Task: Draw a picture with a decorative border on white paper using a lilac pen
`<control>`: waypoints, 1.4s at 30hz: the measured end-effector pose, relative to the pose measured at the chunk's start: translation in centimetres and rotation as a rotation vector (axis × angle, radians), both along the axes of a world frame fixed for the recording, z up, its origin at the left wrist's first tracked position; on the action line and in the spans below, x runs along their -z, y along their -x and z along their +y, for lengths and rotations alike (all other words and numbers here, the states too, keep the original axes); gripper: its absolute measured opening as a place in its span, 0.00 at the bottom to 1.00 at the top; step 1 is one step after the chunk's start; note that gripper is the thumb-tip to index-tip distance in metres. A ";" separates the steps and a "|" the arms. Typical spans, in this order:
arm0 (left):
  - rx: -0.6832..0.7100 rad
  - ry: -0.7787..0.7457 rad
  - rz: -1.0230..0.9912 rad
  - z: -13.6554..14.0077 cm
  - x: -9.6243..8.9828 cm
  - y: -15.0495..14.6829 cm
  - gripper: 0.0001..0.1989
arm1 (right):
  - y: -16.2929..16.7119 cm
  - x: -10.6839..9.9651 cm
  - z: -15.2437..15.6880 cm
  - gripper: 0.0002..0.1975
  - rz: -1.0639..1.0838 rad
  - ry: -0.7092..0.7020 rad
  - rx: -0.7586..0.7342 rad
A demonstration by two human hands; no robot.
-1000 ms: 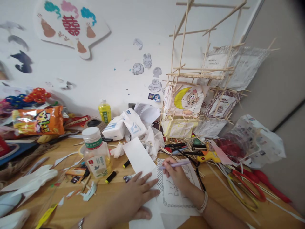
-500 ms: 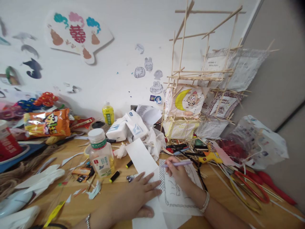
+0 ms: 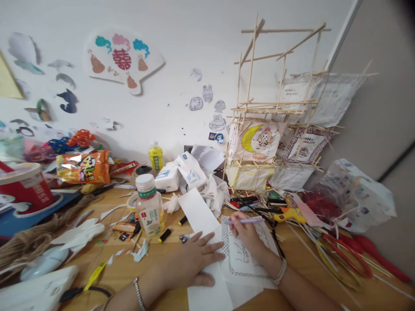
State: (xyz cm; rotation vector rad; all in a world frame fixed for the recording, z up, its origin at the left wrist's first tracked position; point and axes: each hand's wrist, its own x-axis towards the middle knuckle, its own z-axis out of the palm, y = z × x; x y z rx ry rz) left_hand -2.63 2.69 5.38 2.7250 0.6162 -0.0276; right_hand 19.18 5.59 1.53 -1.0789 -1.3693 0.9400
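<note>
My right hand (image 3: 248, 235) grips a light purple pen (image 3: 246, 220), its tip at the upper left part of a drawing sheet (image 3: 256, 276). That sheet carries a crosshatched border along its left side, a wavy line near the bottom and line figures partly hidden by my hand. Flat with fingers spread, my left hand (image 3: 197, 261) rests on a blank white paper strip (image 3: 199, 211) and reaches the drawing's left edge. More white paper (image 3: 207, 296) shows under my left palm and below the drawing.
Left of my hands stand a clear bottle (image 3: 151, 211), a black marker cap (image 3: 164, 236) and paper scraps. Behind are tissue packs (image 3: 191, 169) and a stick frame (image 3: 259, 108) with drawn panels. A yellow glue gun (image 3: 289, 215) and red-handled scissors (image 3: 348, 255) lie right.
The whole view has shifted, so things appear farther right and slightly lower. My right hand still holds the pen at the upper left of the drawing; my left hand stays flat.
</note>
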 end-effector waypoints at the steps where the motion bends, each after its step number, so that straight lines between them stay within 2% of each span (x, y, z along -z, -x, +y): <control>1: -0.002 0.000 -0.005 0.0 0.0 0.0 0.30 | 0.0 0.1 0.0 0.20 -0.002 -0.006 0.002; 8: 0.002 -0.020 0.025 -0.3 -0.7 -0.2 0.29 | -0.2 0.0 0.1 0.20 0.057 -0.021 0.006; 16: -0.013 -0.050 0.037 -0.5 -1.2 -0.5 0.30 | -0.7 -0.7 -0.3 0.14 0.031 -0.067 -0.031; 24: -0.012 -0.082 0.017 -0.4 -0.6 -0.3 0.33 | -0.5 0.5 0.4 0.19 0.030 -0.021 -0.053; 36: 0.043 -0.107 -0.018 0.1 -0.3 -0.1 0.32 | -0.2 0.7 0.4 0.22 -0.022 0.010 -0.081; 42: 0.067 -0.133 -0.039 0.4 0.7 0.1 0.33 | -0.2 0.7 0.4 0.22 -0.018 0.009 -0.086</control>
